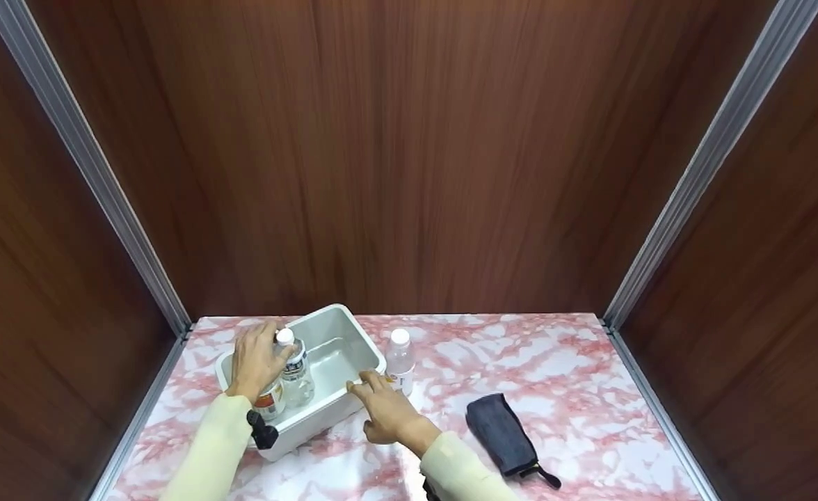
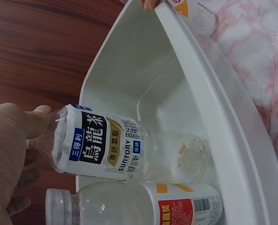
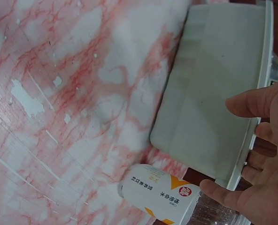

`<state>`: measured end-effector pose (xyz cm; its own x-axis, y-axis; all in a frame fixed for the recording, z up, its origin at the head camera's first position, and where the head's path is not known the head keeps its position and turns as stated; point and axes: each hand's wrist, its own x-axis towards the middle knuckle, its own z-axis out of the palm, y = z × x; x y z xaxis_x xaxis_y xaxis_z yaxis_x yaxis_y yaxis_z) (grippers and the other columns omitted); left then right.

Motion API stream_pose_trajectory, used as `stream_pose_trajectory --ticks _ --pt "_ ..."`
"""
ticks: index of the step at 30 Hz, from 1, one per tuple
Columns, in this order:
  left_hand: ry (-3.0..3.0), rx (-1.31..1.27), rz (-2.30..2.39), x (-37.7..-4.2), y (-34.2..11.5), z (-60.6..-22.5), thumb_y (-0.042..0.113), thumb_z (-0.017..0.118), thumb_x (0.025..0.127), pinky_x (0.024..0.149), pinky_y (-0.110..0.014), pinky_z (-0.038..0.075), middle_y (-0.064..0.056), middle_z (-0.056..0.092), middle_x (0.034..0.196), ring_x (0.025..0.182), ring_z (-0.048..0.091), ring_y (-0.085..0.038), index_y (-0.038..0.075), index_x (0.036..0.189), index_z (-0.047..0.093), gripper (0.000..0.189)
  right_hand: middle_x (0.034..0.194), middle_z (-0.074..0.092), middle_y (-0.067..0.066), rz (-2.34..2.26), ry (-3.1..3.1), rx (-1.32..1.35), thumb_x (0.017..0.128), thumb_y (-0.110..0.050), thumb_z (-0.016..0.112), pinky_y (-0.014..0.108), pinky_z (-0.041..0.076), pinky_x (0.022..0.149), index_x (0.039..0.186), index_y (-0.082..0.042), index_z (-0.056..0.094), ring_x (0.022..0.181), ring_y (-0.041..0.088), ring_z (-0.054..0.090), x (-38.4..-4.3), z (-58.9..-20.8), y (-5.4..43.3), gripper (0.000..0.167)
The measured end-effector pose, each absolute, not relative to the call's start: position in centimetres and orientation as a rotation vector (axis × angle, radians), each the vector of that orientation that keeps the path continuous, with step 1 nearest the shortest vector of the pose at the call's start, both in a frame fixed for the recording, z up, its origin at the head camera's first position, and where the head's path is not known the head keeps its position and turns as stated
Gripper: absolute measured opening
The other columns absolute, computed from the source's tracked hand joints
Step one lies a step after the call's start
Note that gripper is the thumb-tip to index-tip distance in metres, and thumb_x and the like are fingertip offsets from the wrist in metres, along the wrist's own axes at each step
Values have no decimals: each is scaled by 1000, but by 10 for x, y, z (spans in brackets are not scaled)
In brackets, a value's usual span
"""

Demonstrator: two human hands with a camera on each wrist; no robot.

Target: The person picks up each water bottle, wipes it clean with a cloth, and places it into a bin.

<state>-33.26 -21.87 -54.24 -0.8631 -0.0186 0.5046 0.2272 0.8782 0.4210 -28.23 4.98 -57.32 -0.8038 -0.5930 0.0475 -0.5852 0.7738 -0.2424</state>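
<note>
My left hand pinches the neck of a clear plastic oolong tea bottle with a white, black and blue label. That bottle stands in a pale grey plastic bin, beside a second clear bottle with a white cap and a red and orange label. At the bin's right edge is my right hand, its fingers spread over the rim and the thumb outside the wall. A third bottle, with a white and orange label, stands just outside the bin, close to the right hand's fingers.
A dark folded umbrella with a strap lies to the right on the pink-and-white marbled tabletop. Brown wood-grain panels with metal corner strips enclose the table at the back and both sides.
</note>
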Motion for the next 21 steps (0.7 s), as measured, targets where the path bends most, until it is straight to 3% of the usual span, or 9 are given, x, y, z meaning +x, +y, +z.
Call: stream_pose_trajectory --ticks 9,21 --pt "-2549 -127 -666 -336 -215 -550 20 85 77 83 -55 47 -17 73 99 102 66 -40 3 102 66 35 152 42 12 -380 2954 -996 72 -9 74 53 59 89 149 -20 48 146 31 42 -281 -574 49 82" --pt "-2600 -92 -685 -337 -215 -548 23 80 83 101 -61 44 -24 69 121 121 60 -47 -2 119 64 46 153 42 11 -364 2963 -980 71 -9 75 52 59 91 150 -20 47 147 30 40 -281 -575 49 84"
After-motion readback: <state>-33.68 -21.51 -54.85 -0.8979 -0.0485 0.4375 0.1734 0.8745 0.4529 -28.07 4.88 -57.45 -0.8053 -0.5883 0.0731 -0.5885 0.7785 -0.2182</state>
